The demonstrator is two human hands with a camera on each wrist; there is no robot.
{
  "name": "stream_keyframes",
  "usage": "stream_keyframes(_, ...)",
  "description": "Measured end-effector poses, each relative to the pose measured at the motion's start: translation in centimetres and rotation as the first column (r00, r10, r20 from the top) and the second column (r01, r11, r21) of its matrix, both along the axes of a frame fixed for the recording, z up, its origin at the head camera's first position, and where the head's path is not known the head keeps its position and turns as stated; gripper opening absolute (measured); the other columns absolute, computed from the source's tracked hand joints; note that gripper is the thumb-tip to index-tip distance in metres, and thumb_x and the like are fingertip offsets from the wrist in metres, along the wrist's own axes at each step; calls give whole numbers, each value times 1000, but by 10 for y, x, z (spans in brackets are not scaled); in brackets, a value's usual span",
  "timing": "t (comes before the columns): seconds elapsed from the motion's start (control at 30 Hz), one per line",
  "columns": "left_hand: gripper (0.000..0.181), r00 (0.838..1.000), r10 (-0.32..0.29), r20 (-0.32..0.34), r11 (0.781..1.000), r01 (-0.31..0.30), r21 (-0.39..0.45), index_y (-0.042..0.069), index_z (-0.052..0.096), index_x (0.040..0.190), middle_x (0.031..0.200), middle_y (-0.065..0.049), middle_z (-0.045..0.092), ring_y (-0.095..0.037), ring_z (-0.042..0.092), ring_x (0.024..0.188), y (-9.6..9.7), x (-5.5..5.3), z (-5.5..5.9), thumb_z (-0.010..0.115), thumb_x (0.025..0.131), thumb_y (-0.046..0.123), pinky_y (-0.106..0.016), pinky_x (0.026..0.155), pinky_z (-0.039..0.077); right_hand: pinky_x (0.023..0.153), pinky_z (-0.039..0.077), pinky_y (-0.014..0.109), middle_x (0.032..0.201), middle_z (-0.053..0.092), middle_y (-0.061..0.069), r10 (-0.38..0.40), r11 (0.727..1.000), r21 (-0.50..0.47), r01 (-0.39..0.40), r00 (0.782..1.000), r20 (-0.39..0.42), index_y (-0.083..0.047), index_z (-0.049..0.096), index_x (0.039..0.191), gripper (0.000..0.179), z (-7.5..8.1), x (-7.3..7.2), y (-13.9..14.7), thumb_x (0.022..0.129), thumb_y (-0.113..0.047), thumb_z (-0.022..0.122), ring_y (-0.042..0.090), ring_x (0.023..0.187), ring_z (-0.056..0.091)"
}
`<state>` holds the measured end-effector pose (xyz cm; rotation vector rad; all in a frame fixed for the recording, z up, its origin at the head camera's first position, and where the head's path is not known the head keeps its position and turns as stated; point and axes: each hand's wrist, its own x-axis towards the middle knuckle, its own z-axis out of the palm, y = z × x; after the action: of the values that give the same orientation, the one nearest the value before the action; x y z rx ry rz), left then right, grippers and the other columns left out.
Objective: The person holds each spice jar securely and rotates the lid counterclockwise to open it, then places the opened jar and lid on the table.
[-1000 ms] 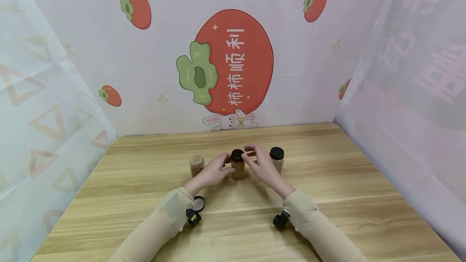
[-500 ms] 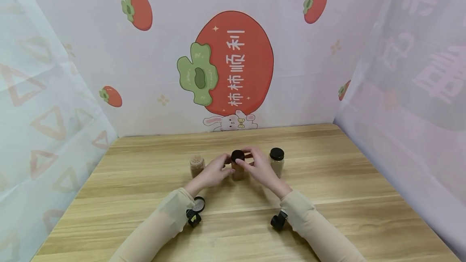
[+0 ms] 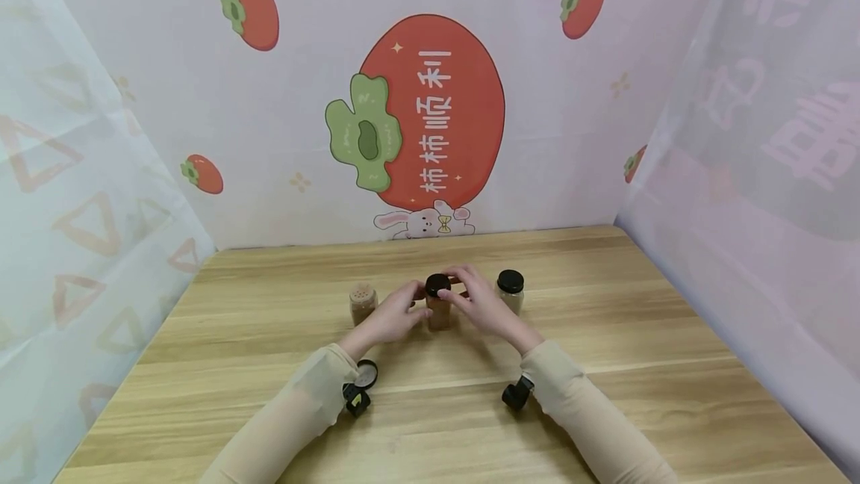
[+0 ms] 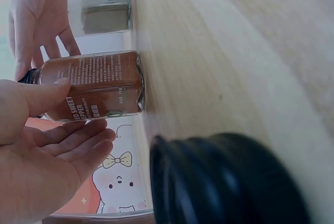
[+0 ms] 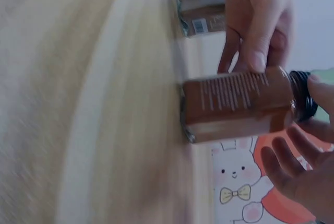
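A glass spice jar (image 3: 439, 315) of red-brown powder stands upright mid-table; in the left wrist view its label partly reads "sweet pepper". My left hand (image 3: 393, 316) holds the jar's body between thumb and fingers. From the other side, my right hand (image 3: 485, 307) grips its black lid (image 3: 438, 282), the thumb and index finger lying against the lid's edge, as the right wrist view confirms. Beyond my left hand stands a brown-filled jar (image 3: 363, 305) with its perforated shaker top bare. A second capped jar (image 3: 512, 300), with paler contents, is behind my right hand.
A loose black lid (image 3: 366, 374) lies by my left wrist and looms large in the left wrist view. Wrist cameras, one at the right cuff (image 3: 517, 394), sit close above the wooden table (image 3: 430, 424). A printed cloth (image 3: 537, 170) hangs behind the table.
My right hand has moved left onto the middle jar's lid, and its thumb and finger have closed on it. My left hand has kept its place on the jar.
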<state>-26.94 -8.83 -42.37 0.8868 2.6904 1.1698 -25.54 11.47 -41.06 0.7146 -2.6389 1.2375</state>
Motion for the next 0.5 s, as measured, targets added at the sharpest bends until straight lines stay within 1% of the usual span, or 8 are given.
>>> stream_keyframes(0.13,40,1000,0,2,1000,0,4,-2,48,127,128,-19,57,-32,53,121,1,1,1,60,93,13,-45,102,45,91,51,43,129,48,14,56,998,38,-58,998,29,-7,50,132,42,4,-2,6,97,-29,54,31,118,53)
stream_keyframes(0.23,40,1000,2,4,1000,-2,4,-2,48,128,128,-19,57,-32,53,121,1,1,1,60,93,13,-45,102,45,94,49,44,132,46,12,82,994,71,-86,995,58,-9,48,135,44,6,-4,10,98,-31,51,29,121,51)
stream_keyframes(0.3,40,1000,1,2,1000,-1,4,-2,47,128,128,-19,56,-32,53,121,1,1,0,60,93,13,-45,102,45,94,49,45,132,46,11,97,991,88,-102,993,63,-10,48,136,43,6,-6,12,98,-32,50,28,122,51)
stream_keyframes(0.5,40,1000,3,-1,1000,-3,4,-3,47,128,128,-20,56,-32,52,122,1,1,0,60,93,13,-45,102,45,95,48,45,132,47,12,136,985,97,-144,987,85,-10,47,137,43,7,-9,14,99,-30,48,31,124,50)
